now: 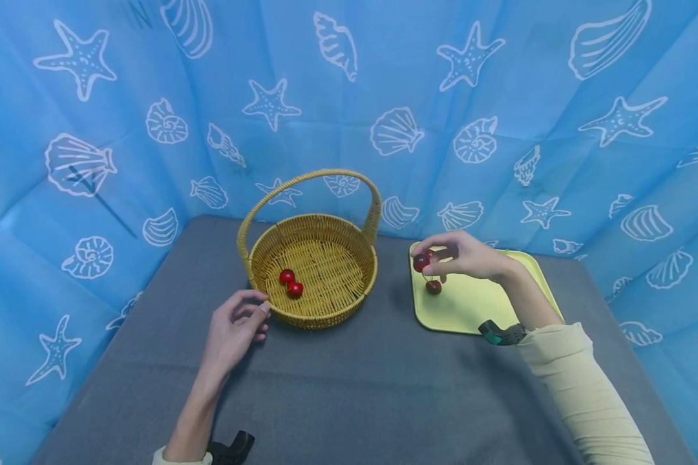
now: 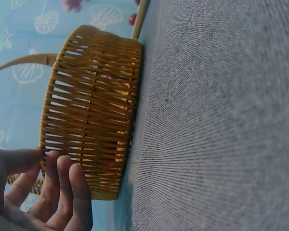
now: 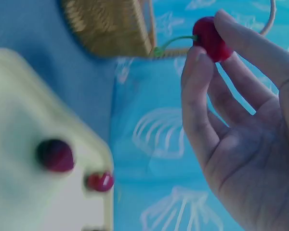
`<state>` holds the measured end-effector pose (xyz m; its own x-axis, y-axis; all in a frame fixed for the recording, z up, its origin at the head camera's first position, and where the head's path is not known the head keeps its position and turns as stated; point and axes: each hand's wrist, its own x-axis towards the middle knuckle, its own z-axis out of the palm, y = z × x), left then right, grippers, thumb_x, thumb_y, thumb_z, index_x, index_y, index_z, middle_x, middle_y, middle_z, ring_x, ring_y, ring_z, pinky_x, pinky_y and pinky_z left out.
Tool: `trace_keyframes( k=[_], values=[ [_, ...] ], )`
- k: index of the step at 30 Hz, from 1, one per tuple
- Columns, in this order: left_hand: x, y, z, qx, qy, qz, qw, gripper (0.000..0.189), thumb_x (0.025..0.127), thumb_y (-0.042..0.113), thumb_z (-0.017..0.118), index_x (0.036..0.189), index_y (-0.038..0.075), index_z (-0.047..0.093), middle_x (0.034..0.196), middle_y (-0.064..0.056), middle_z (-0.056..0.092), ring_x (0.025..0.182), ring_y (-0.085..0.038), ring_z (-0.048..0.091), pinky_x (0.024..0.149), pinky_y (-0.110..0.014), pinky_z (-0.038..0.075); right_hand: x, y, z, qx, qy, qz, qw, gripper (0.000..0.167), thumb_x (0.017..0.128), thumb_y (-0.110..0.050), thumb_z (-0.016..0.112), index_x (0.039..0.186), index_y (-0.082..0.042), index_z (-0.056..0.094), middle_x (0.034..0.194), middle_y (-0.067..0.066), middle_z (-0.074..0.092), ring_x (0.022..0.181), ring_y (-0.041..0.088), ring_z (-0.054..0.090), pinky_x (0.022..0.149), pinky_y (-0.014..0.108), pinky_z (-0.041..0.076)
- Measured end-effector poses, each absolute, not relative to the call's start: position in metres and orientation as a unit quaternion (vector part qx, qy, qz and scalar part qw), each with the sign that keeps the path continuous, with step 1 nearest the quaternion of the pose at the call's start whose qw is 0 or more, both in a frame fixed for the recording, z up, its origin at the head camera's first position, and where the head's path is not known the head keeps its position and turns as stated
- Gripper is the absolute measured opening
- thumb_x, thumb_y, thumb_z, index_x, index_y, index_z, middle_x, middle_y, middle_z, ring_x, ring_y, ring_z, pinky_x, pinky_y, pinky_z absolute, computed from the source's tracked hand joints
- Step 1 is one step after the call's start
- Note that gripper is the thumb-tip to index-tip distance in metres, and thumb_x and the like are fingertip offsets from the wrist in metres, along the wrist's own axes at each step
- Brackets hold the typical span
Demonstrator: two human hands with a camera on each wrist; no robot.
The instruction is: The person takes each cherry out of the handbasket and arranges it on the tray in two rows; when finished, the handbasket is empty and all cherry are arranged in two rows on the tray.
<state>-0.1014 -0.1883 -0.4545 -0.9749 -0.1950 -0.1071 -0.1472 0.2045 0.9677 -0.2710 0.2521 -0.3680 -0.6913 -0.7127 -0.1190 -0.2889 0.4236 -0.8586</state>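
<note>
My right hand point(image 1: 462, 255) pinches a dark red cherry point(image 3: 212, 39) between thumb and fingertips, above the left part of a yellow tray point(image 1: 471, 310). A thin green stem hangs off this cherry in the right wrist view. Two more cherries lie on the tray; one of them point(image 1: 433, 287) shows just below the hand. At the near left side of a round woven basket point(image 1: 320, 318), my left hand point(image 1: 235, 326) holds the rim between thumb and index finger. Inside the basket, two bright red cherries point(image 1: 294, 289) lie side by side toward the left.
The basket's tall arched handle point(image 1: 326, 173) rises over its far side. Grey cloth point(image 1: 349, 387) covers the table under basket and tray. Behind stands a blue curtain point(image 1: 372, 84) printed with white shells and starfish.
</note>
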Motion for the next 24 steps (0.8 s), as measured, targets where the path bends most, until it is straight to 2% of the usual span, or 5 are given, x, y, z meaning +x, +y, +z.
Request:
trace_keyframes(
  k=[4,8,10,16,24],
  values=[
    [-0.101,-0.188,-0.455,0.104,-0.776,-0.622,0.024,0.030,0.107,0.026,0.072,0.132,0.010,0.067,0.106,-0.019,0.078,0.085,-0.025,0.077,0.073,-0.035,0.070,-0.266,0.280,-0.377,-0.281,0.808,-0.464,0.231,0.036,0.101,-0.006,0.075,0.136,0.000,0.067,0.124,-0.002,0.076,0.091,0.019,0.077,0.078,0.037,0.068],
    [-0.100,-0.189,-0.456,0.092,-0.775,-0.625,0.031,0.029,0.107,0.025,0.072,0.131,0.009,0.068,0.105,-0.020,0.079,0.084,-0.026,0.078,0.072,-0.036,0.070,-0.259,0.300,-0.384,-0.237,0.824,-0.468,0.214,0.035,0.099,-0.007,0.078,0.133,-0.003,0.069,0.119,-0.004,0.078,0.095,0.018,0.079,0.089,0.032,0.067],
    [-0.100,-0.189,-0.456,0.090,-0.774,-0.626,0.032,0.029,0.107,0.024,0.072,0.131,0.008,0.068,0.104,-0.020,0.079,0.084,-0.025,0.078,0.072,-0.036,0.070,-0.256,0.308,-0.388,-0.220,0.830,-0.469,0.207,0.036,0.099,-0.009,0.078,0.133,-0.002,0.069,0.118,-0.002,0.078,0.098,0.017,0.080,0.092,0.028,0.066],
    [-0.100,-0.188,-0.456,0.092,-0.769,-0.631,0.030,0.029,0.106,0.022,0.072,0.131,0.007,0.067,0.103,-0.019,0.079,0.082,-0.025,0.078,0.072,-0.036,0.070,-0.250,0.324,-0.397,-0.199,0.829,-0.491,0.178,0.036,0.104,-0.012,0.074,0.133,0.009,0.065,0.122,0.008,0.072,0.104,0.018,0.079,0.099,0.032,0.067],
    [-0.100,-0.189,-0.456,0.098,-0.771,-0.628,0.025,0.028,0.107,0.024,0.072,0.131,0.010,0.067,0.104,-0.018,0.078,0.084,-0.025,0.077,0.073,-0.035,0.070,-0.244,0.334,-0.411,-0.154,0.858,-0.456,0.180,0.039,0.102,-0.017,0.078,0.134,0.003,0.066,0.135,0.016,0.068,0.112,0.013,0.079,0.094,0.024,0.064]
  ],
)
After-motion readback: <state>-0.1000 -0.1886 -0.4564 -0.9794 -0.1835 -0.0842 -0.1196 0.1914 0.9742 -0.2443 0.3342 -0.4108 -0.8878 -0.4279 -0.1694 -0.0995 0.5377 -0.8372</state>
